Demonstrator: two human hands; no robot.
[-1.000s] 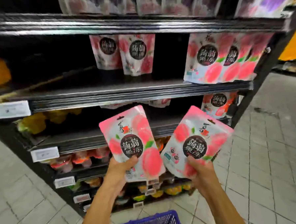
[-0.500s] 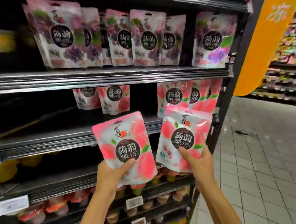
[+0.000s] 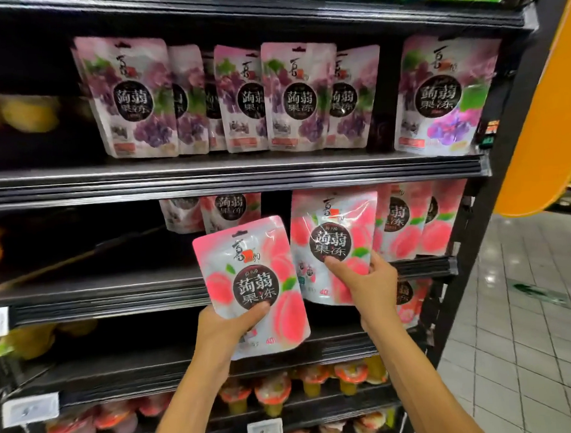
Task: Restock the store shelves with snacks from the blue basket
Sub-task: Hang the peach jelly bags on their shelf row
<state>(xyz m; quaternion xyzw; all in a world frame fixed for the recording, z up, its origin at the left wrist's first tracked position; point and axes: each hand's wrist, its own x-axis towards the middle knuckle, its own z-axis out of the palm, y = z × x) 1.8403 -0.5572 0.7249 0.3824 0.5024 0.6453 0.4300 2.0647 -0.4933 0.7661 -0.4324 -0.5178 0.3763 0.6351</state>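
Left hand (image 3: 227,328) grips left pouch (image 3: 247,278), right hand (image 3: 374,288) right pouch (image 3: 334,227); tops up.

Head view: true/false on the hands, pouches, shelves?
1. The left hand grips a peach pouch. True.
2. The right hand is empty. False: its fingers grip a second peach pouch, in front of the peach row.
3. Grape pouches stand on the shelf above that row. True.
4. The left hand's pouch is upside down. False: its print reads upright.
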